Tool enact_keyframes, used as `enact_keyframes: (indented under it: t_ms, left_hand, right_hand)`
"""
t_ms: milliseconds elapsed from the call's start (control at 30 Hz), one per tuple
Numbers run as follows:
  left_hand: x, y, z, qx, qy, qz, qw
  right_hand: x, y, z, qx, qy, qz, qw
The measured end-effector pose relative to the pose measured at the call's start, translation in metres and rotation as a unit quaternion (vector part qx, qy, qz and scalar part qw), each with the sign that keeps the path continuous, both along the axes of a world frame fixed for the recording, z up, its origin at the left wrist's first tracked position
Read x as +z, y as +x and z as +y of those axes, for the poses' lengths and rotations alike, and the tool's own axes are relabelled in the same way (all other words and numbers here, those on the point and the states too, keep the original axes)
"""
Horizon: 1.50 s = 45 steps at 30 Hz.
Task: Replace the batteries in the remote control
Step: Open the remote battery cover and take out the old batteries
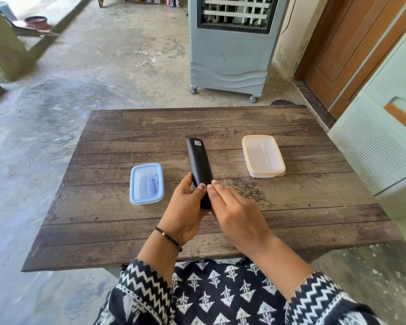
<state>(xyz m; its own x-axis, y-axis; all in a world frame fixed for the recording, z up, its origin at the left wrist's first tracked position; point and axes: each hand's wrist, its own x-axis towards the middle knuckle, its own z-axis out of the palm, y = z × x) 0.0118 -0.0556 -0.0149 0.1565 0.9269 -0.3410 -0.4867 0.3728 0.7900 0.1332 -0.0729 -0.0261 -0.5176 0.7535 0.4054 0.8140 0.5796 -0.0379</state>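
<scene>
We see the black remote control (199, 168) held back side up above the middle of the wooden table (291, 207), its far end carrying a small white label and pointing away from the person. The left hand (186, 207) cups the near end from the left, fingers wrapped beneath and the thumb pressed on the back surface, so it is closed around the remote. The right hand (234, 212) comes in from the right with its fingers held together and fairly straight; 2 fingertips (212, 184) touch the remote's back just beside the left thumb. This hand presses rather than grasps. We cannot tell whether the battery cover has shifted at all.

On the table, left of the remote, sits a blue-lidded container (147, 184), lid on, with something small and bluish showing faintly through it. To the right and a little farther stands a cream-lidded container (263, 156), also closed. A beaded bracelet (168, 238) circles the left wrist. Beyond the table, a grey air cooler (232, 55) stands on the concrete floor.
</scene>
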Motion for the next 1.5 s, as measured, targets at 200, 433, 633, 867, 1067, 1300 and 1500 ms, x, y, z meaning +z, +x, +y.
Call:
enact_keyframes:
  t_ms: [200,433,633,867,1067,1300,1500]
  left_hand:
    - [-0.001,-0.001,0.001,0.015,-0.012,-0.018,1.0]
    - [-0.005,-0.002,-0.005,0.013,-0.024,-0.039,0.999]
    - [-0.003,-0.004,-0.006,0.015,-0.024,-0.057,0.998]
    - [-0.002,-0.003,-0.01,0.004,-0.034,-0.024,0.999]
    - [-0.011,-0.001,-0.012,0.007,-0.051,-0.018,0.999]
    - [-0.011,-0.003,-0.013,0.027,-0.078,-0.041,0.996]
    - [-0.011,-0.001,-0.014,0.024,-0.102,-0.008,0.994]
  right_hand:
    - [0.0,0.002,0.002,0.004,-0.046,0.033,0.998]
    - [0.011,0.006,0.008,-0.013,-0.157,0.149,0.976]
    - [0.021,0.006,0.014,0.004,-0.188,0.147,0.971]
    - [0.022,0.007,0.012,-0.028,-0.116,0.144,0.982]
    - [0.027,0.018,0.021,-0.16,-0.068,0.269,0.947]
    - [-0.014,0.05,0.01,-0.349,-0.233,0.441,0.794]
    - [-0.037,0.052,0.0,-0.387,-0.223,0.359,0.819]
